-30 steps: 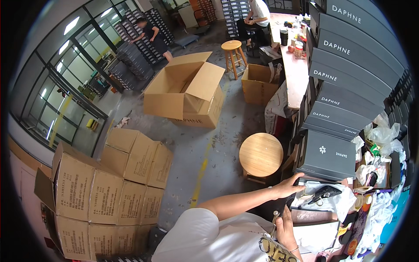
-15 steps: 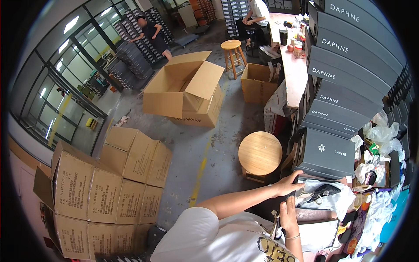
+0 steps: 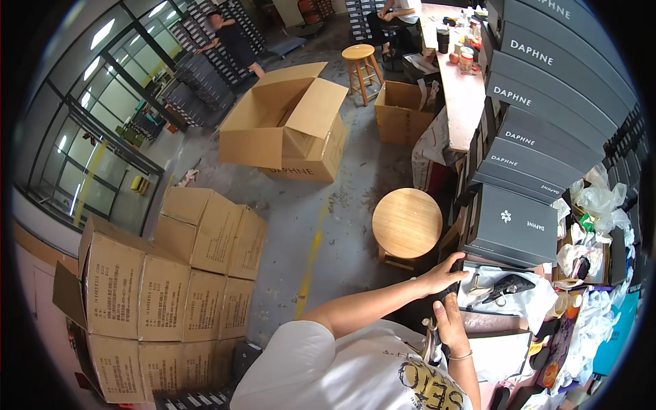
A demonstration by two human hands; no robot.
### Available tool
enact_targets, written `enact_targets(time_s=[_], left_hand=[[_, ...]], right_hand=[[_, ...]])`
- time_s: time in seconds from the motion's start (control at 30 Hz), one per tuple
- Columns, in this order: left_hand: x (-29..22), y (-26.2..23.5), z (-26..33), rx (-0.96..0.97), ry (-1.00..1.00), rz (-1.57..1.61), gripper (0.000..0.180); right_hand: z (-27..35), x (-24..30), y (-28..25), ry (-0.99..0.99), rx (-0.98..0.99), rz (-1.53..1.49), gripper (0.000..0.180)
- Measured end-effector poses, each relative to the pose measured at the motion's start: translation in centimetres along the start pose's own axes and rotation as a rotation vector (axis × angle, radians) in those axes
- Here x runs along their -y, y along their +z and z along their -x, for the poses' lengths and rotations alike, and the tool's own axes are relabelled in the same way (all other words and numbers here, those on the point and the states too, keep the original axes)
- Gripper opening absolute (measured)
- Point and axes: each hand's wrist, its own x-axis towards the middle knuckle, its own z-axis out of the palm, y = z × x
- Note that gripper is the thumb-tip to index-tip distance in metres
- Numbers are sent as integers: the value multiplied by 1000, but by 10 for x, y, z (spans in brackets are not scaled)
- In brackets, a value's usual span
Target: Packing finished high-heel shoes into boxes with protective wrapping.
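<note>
An open shoe box [image 3: 471,258] lies on the bench at my right, lined with white tissue paper [image 3: 536,301]. Inside lies a black shoe [image 3: 509,285] with a shiny ornament. My left hand [image 3: 441,276] is closed on the box's near left edge, its fingertips over the rim. Just below it, my right hand [image 3: 452,324], with a bracelet at the wrist, is held close to my shirt. Its fingers press around a dark thing with a shiny, light-coloured end [image 3: 429,322], largely hidden by the hand.
Closed grey shoe boxes [image 3: 512,222] stack high beyond the open one. A round wooden stool [image 3: 407,223] stands left of the bench. Brown cartons [image 3: 164,294] are piled at left, and a large open carton [image 3: 251,147] stands farther off. Two people are in the background.
The whole view has shifted slightly, so most things sit higher in the picture. My left hand stays at the box edge; my right hand keeps close below it.
</note>
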Motion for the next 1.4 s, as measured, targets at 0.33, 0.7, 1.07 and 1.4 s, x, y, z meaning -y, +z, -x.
enact_targets(time_s=[0.33, 0.7, 1.07, 1.4], left_hand=[[12, -2, 1, -44, 47, -16, 73], [25, 41, 73, 46, -485, 817, 61], [-4, 28, 20, 148, -653, 630, 40], [13, 78, 34, 459, -448, 448, 54]], right_hand=[[-2, -7, 9, -55, -33, -19, 65], [-10, -7, -10, -47, -424, 233, 48], [96, -54, -2, 47, -873, -144, 39], [155, -133, -36, 547, -976, -29, 36]])
